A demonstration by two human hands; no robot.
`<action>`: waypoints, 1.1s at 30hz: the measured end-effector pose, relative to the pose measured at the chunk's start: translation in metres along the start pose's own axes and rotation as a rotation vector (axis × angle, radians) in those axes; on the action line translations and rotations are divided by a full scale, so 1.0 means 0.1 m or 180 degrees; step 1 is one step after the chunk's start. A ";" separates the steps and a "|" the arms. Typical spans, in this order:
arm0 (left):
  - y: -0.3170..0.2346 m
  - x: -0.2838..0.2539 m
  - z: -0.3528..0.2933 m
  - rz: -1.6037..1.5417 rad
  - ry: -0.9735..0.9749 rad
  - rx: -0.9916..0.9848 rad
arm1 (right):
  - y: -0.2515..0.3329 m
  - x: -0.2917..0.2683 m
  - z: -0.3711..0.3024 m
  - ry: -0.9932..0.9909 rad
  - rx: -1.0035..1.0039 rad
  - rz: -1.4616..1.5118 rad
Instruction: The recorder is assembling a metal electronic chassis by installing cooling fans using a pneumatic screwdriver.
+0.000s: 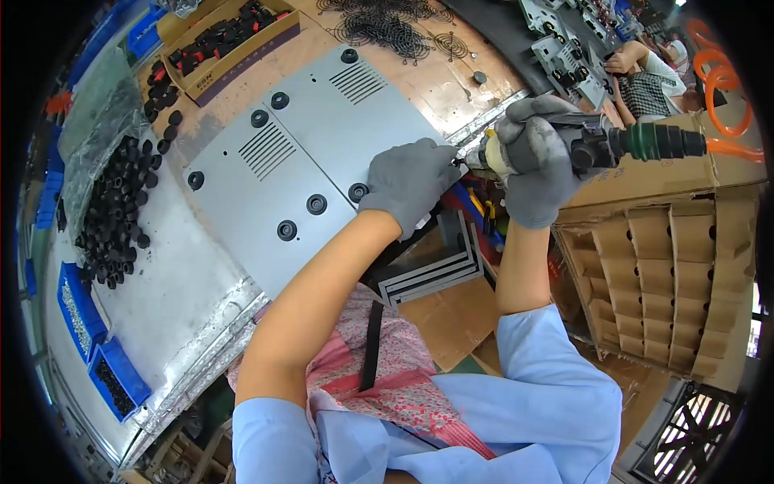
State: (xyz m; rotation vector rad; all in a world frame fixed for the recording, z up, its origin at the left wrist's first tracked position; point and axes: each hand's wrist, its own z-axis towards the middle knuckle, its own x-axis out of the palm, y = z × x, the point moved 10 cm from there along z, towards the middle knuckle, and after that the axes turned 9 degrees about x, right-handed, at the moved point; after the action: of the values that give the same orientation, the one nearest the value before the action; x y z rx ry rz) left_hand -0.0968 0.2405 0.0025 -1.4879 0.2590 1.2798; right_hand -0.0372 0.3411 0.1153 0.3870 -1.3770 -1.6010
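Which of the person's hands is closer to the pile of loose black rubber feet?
Left. The left hand rests on the grey metal plate nearer the pile; the right hand holds the power screwdriver, farther away.

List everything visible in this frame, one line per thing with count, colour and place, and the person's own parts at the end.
metal panels: two, grey, side by side on the bench, each with a block of vent slots
rubber feet: several, black, set near the panels' corners
loose rubber feet: a heap, black, on clear plastic at the left
cardboard tray: one, brown, top left, holding black and red parts
wire guards: several, black, top centre
small bins: blue, lower left edge
divided carton: one, brown, at the right
air hose: orange, coiled, upper right
another person: one, upper right
left hand: grey glove, flat on the panel's edge
right hand: grey glove, gripping a pneumatic screwdriver
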 end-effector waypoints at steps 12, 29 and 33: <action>-0.05 -0.08 0.01 -0.0067 -0.0293 0.0116 | -0.10 0.03 0.06 -0.0015 0.0247 -0.0283; 0.19 -0.31 -1.07 -0.7140 -0.1162 -0.1188 | 1.05 0.82 -0.94 0.1890 -0.1132 0.0578; 0.13 -0.26 -1.51 -0.6551 -0.1321 -0.1519 | 0.86 1.04 -1.06 0.1971 -0.0819 0.0721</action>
State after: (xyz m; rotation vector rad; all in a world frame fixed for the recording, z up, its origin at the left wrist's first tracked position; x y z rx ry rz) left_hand -0.0325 0.1020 -0.0120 -0.9357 -1.5587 -0.1790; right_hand 0.0290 0.2029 0.1923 0.4982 -0.7079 -1.2972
